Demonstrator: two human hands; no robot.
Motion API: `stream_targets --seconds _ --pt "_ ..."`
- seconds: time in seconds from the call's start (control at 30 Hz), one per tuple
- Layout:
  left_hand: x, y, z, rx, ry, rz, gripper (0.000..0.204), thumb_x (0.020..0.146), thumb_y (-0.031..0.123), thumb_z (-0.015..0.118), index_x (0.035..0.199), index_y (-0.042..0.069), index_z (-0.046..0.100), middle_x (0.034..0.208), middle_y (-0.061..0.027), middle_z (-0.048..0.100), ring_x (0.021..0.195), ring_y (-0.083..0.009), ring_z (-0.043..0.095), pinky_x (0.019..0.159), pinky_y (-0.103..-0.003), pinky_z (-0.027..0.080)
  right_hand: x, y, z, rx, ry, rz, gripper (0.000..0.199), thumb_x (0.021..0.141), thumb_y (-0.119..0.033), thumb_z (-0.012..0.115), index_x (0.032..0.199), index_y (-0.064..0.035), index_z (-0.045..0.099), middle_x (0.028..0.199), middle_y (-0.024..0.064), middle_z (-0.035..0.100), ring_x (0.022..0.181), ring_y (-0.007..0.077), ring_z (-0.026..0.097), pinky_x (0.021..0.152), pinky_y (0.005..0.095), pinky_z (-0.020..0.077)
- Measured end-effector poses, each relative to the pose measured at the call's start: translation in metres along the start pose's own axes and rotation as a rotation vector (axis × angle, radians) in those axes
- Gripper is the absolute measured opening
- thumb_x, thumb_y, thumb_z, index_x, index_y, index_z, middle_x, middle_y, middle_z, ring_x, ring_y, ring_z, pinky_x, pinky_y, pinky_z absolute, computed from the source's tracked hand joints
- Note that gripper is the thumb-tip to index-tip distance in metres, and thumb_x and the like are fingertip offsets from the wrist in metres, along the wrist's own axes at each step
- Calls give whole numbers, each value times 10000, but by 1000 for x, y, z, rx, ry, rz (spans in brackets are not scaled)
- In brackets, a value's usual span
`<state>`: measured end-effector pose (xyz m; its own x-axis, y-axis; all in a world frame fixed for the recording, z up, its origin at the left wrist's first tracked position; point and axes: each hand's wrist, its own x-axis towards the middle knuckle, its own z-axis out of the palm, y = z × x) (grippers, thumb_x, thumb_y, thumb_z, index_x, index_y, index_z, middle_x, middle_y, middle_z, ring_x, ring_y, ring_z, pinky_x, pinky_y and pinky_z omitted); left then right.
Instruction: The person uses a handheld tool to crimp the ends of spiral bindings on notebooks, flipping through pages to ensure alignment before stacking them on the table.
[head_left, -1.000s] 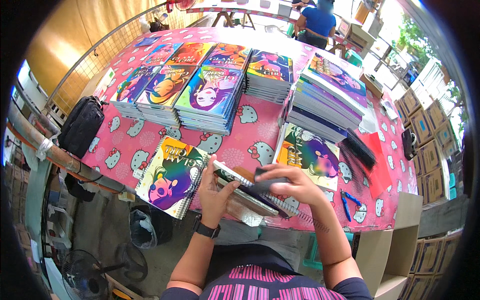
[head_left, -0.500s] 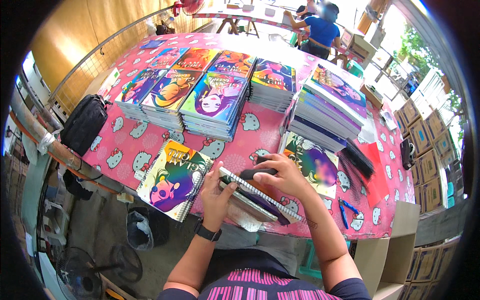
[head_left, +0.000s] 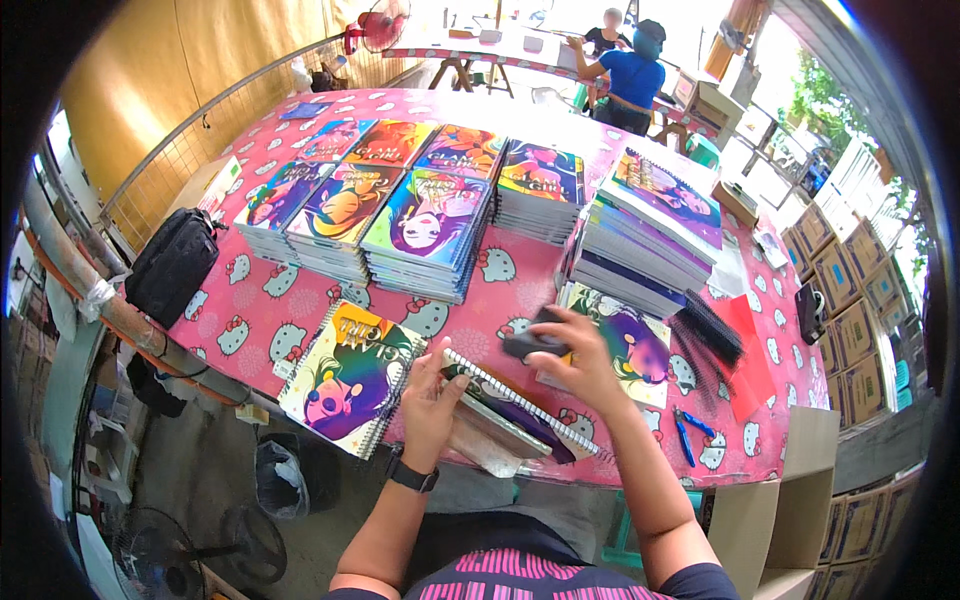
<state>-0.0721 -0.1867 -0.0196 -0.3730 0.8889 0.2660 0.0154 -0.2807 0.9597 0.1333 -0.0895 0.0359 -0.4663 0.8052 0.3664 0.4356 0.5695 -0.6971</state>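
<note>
My left hand [head_left: 432, 400], a dark watch on its wrist, grips a spiral notebook [head_left: 510, 425] tilted up on its lower edge, the white coil running along the top. Just right of the coil, my right hand [head_left: 578, 358] is closed on a black handheld tool [head_left: 530, 343]; motion blurs it, and its exact kind cannot be made out. Left of my hands lies a notebook with a colourful cover [head_left: 350, 380]. Another colourful notebook [head_left: 632, 350] lies beyond my right hand, by a tall notebook stack [head_left: 640, 245].
Several notebook stacks [head_left: 420, 235] stand across the pink patterned table [head_left: 490, 315]. Black plastic coils [head_left: 708, 330], a red sheet [head_left: 748, 365] and blue pliers [head_left: 688, 435] lie at right. A black bag [head_left: 175, 262] sits at the left edge. Two people are at a far table.
My right hand has moved the black tool off the notebook's coil, to the right and slightly up. My left hand keeps the notebook in nearly the same pose. The view has shifted slightly.
</note>
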Motion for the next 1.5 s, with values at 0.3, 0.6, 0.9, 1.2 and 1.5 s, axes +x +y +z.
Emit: stream_targets --seconds 0.3,0.6,0.9,1.2,1.5 --pt "16 53 11 -6 -270 84 290 725 -50 736 991 10 639 947 -58 608 907 -138 570 821 -262 446 -51 -12 -56 -335 155 -3 462 722 -272 780 1113 -71 637 1213 178 571 1113 315 535 911 401 441" --pt "-1 75 34 -113 -393 134 229 702 -47 728 896 25 630 902 -54 636 847 -135 624 745 -267 505 -51 -110 -22 109 173 -79 253 733 -124 773 911 -26 622 814 96 580 711 221 595 642 314 487" --pt "-15 76 39 -225 -281 37 218 756 5 735 921 31 595 892 -57 656 815 -121 637 729 -276 517 -49 -110 -30 -127 94 -209 266 733 -178 762 861 -19 590 791 113 571 720 283 553 642 356 462" --pt "10 78 -12 224 195 245 114 924 156 591 955 46 592 871 -36 608 751 -110 571 636 -252 453 -40 -80 -56 31 312 -50 701 761 -340 751 1297 1 455 1255 191 500 1166 345 451 1010 420 354" --pt "-2 -28 -187 767 706 134 362 954 185 535 1258 -6 489 1179 -174 558 1045 -262 551 895 -377 429 -55 31 -34 -626 15 279 854 558 -442 837 1313 -205 514 1468 190 294 1308 442 289 1026 599 273"
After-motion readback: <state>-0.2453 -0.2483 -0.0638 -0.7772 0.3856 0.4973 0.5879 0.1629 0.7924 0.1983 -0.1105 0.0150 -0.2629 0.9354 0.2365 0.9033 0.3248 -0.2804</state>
